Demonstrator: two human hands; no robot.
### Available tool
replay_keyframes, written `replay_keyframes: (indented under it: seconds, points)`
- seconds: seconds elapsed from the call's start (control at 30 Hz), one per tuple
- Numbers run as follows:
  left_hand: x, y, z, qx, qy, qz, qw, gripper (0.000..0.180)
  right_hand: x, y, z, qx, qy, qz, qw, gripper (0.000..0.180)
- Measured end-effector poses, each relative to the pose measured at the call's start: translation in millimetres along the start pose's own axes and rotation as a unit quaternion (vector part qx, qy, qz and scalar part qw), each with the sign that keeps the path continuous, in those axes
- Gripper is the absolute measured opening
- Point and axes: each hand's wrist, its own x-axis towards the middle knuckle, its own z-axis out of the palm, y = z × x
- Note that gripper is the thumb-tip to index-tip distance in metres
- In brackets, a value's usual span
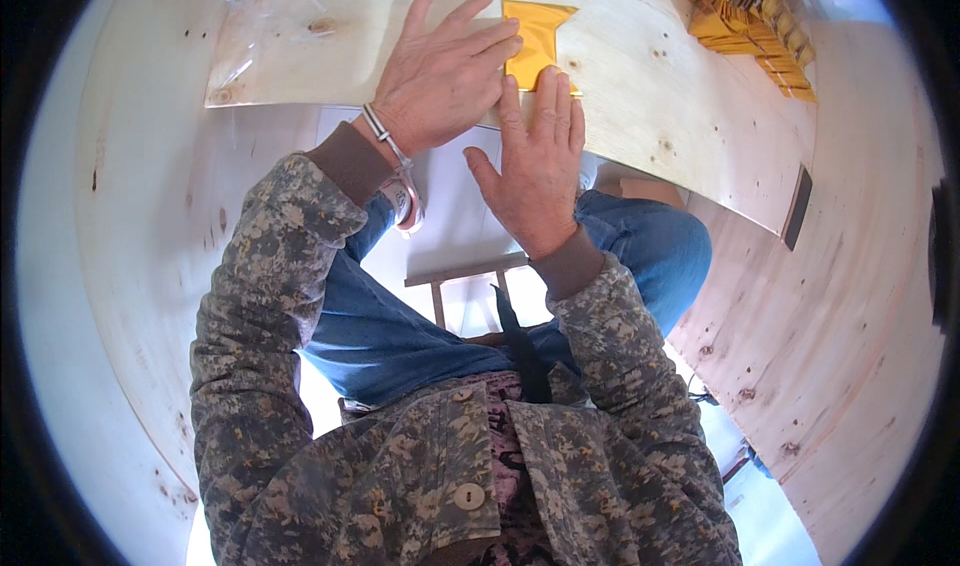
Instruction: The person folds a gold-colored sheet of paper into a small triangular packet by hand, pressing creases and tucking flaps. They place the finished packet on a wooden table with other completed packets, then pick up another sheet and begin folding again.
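I am wearing a mottled camouflage jacket [380,476], brown cuffs [352,164], a pale button [468,496], pink-and-black shirt [508,446], blue jeans [385,331]; a silvery bangle [383,136] is circling my left wrist [396,124]

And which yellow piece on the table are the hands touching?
The single flat yellow piece lying apart: the left hand overlaps its left edge, the right hand its near edge. The other yellow pieces are bunched at upper right, away from both.
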Motion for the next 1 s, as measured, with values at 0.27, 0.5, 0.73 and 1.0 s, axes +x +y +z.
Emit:
replay_keyframes:
  seconds: [0.27, 0.5, 0.73, 1.0]
  points:
    - [1.7, -1.3, 0.4, -0.002, 0.003, 0.009, 1.000, 0.032, -0.6, -0.2, -2.3, 0.001, -0.002, 0.023, 1.000, 0.079]
    - [0.4, -1.2, 1.4, 0.007, -0.028, -0.006, 1.000, 0.037, -3.6, 6.5, -7.5, 0.032, 0.002, 0.020, 0.999, 0.079]
    - [0.0, -2.1, 0.5, 0.004, -0.025, 0.001, 1.000, 0.040, -3.0, 5.5, -4.0, 0.022, 0.023, 0.032, 0.999, 0.079]
    - [0.1, -3.7, -0.4, 0.017, -0.044, -0.001, 0.999, 0.042, -4.6, 4.7, -6.0, -0.003, 0.005, 0.035, 0.999, 0.078]
